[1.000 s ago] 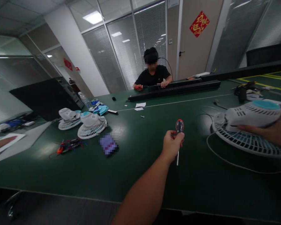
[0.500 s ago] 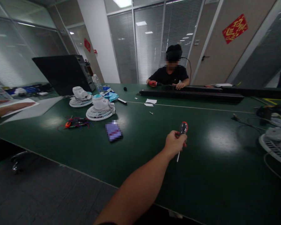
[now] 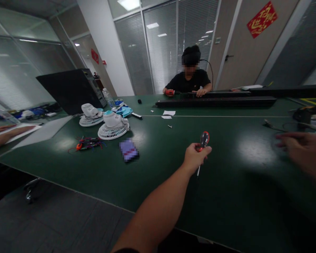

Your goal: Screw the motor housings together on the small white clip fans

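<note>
My left hand (image 3: pixel 196 157) is closed around a screwdriver (image 3: pixel 204 139) over the middle of the green table. The red and dark handle sticks out past my fingers on the far side, and the thin pale shaft points down towards me. At the right edge of the head view, my right hand (image 3: pixel 302 153) hangs above the table, in front of a pile of white parts and cables. Motion smears its fingers, so whether anything is in them does not show.
Two white fan heads (image 3: pixel 113 126) lie face down at the left, near a wire bundle (image 3: pixel 89 143) and a blurred-out purple packet (image 3: pixel 129 150). Long black bars (image 3: pixel 216 102) lie before a co-worker (image 3: pixel 191 79) holding a red tool. A black computer case (image 3: pixel 68 89) stands far left.
My right hand has come into view from the right. My left hand still grips the screwdriver and has shifted only slightly. The camera's view has tilted a little.
</note>
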